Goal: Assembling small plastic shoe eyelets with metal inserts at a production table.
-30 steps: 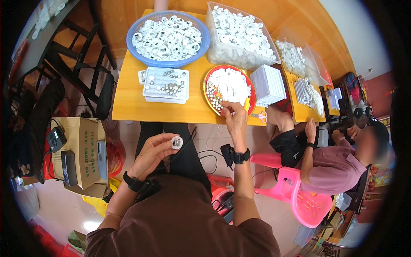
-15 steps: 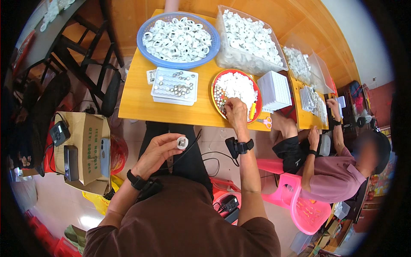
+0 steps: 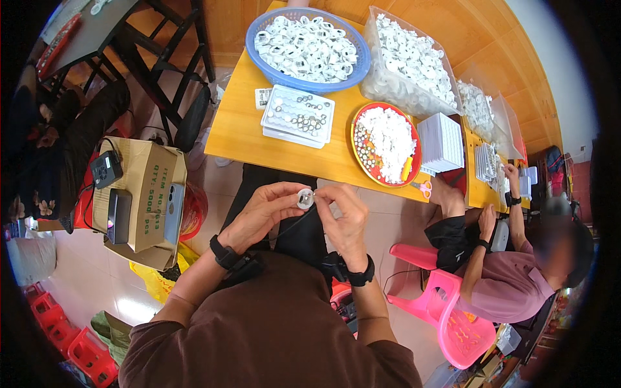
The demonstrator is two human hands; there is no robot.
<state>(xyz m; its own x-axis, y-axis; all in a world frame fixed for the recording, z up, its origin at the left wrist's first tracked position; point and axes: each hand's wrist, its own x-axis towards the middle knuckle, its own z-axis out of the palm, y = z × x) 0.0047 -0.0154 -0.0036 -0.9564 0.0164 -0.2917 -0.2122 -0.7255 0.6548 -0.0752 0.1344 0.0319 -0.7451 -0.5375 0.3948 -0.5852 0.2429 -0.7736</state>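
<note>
A person seated at a yellow wooden table [image 3: 240, 132] holds a small round white piece [image 3: 305, 198] above the lap, just short of the table's near edge. The left hand [image 3: 272, 204] grips it by its left side between thumb and fingertips. The right hand [image 3: 344, 216] meets it from the other side, thumb and index finger drawn together at its right edge; whether they pinch something smaller cannot be told.

The piece presents its open face upward, toward the wearer's head, showing a grey-dark inset within a white rim. Its outline is nearly circular, and neither direction across the face looks clearly longer.

On the table, a blue basket [image 3: 315, 85] and a clear plastic bin [image 3: 409, 92] brim with white parts. Nearer, a white tray [image 3: 279, 121] carries silvery discs, and a red round tray [image 3: 417, 145] holds white pieces, small silvery bits and a yellow object [image 3: 407, 168]. Stacked white trays [image 3: 441, 143] stand to its right, with pink-handled scissors [image 3: 425, 189] at the table's edge.

To the left, an open carton [image 3: 139, 187] stands above the tiled floor [image 3: 97, 265]. To the right, a co-worker in a mauve shirt [image 3: 498, 288] sits on a pink chair [image 3: 446, 304].
</note>
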